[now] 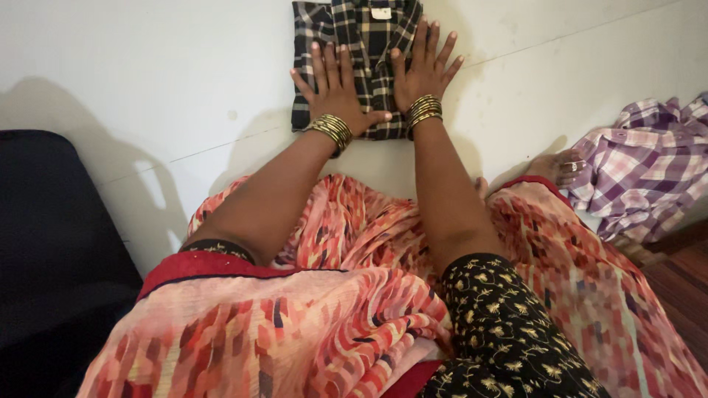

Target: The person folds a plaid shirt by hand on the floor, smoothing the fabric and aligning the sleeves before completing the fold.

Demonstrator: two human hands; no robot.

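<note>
A folded black and cream checked shirt point(369, 29) lies on the white floor sheet point(147, 74) ahead of me, collar at the far end. My left hand point(335, 92) presses flat on its left half, fingers spread. My right hand point(424, 70) lies flat on its right half, fingers apart. Both wrists carry several gold bangles. Neither hand grips anything.
A crumpled purple and white checked garment point(649, 162) lies at the right, beside my bare foot point(557, 168). A dark cushion or seat point(51, 258) fills the left side. My pink and red patterned clothing point(332, 309) covers the foreground. Brown floor point(686, 280) shows at the far right.
</note>
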